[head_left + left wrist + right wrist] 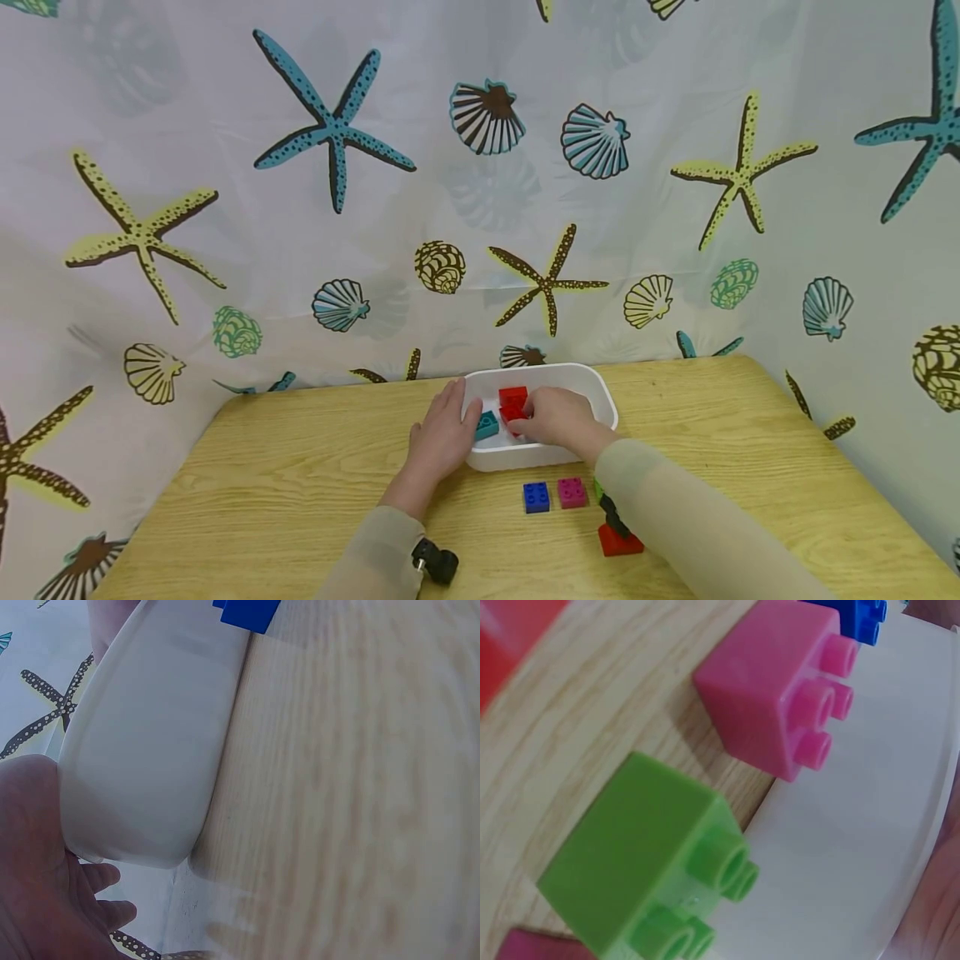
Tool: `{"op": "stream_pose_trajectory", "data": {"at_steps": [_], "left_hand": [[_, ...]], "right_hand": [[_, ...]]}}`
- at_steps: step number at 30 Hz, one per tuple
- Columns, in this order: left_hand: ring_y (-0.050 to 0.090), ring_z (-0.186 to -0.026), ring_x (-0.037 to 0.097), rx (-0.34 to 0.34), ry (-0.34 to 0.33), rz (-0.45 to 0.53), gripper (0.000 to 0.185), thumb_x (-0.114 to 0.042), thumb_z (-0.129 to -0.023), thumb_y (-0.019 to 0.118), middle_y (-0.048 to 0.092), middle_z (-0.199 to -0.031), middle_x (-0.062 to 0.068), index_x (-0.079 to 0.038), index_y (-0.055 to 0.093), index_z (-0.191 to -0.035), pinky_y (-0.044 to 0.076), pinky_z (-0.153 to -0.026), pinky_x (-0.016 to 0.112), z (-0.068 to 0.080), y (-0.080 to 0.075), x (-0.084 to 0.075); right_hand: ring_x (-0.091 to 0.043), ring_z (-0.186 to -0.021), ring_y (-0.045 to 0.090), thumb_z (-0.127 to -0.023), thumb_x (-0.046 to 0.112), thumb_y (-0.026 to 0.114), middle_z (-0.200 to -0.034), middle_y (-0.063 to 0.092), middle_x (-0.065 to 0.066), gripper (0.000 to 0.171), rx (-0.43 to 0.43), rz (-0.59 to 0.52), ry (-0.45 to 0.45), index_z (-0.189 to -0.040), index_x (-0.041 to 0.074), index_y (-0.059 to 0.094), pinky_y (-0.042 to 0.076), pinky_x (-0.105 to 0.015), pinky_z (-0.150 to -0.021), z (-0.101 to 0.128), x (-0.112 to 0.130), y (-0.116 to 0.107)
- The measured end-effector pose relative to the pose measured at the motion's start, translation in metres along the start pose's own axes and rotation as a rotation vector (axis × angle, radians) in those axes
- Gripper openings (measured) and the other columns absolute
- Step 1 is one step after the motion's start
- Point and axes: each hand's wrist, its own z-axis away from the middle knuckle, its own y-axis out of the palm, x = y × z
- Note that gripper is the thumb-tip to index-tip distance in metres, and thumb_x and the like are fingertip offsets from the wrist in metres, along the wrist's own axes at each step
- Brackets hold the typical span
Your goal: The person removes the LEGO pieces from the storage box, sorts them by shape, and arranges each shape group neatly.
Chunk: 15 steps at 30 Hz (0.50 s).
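Note:
My left hand (442, 432) grips the left end of a white plastic bin (510, 457), its thumb at the rim and its fingers along the outside wall, as the left wrist view also shows. Over the bin's right part reaches my right hand (561, 417), its thumb and fingertips around a red toy brick (512, 413) inside. Behind that one lies another red brick (513, 395). A teal brick (486, 426) rests in the bin near my left thumb. The right palm hides part of the bin's floor.
In front of the bin, a blue brick (536, 497), a pink brick (572, 492) and a green brick (634, 851) stand in a row on the wooden table (300, 483). Nearer lies a red brick (620, 541), partly under the right sleeve. A patterned curtain (420, 200) hangs behind the table.

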Motion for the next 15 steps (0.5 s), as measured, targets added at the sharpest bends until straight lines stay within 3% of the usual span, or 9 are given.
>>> {"op": "stream_pose_trajectory", "data": {"at_steps": [15], "left_hand": [[0.021, -0.167, 0.042, -0.002, 0.004, 0.004, 0.071, -0.046, -0.118, 0.043, 0.026, -0.181, 0.016, -0.011, 0.024, -0.177, 0.017, -0.125, 0.081, 0.0001, 0.0004, 0.0007]], "right_hand": [[-0.021, -0.091, 0.063, -0.101, 0.031, 0.083, -0.095, 0.073, 0.001, 0.024, -0.046, 0.018, -0.012, -0.113, 0.011, 0.079, 0.057, -0.039, -0.094, 0.0027, 0.0008, -0.0048]]}}
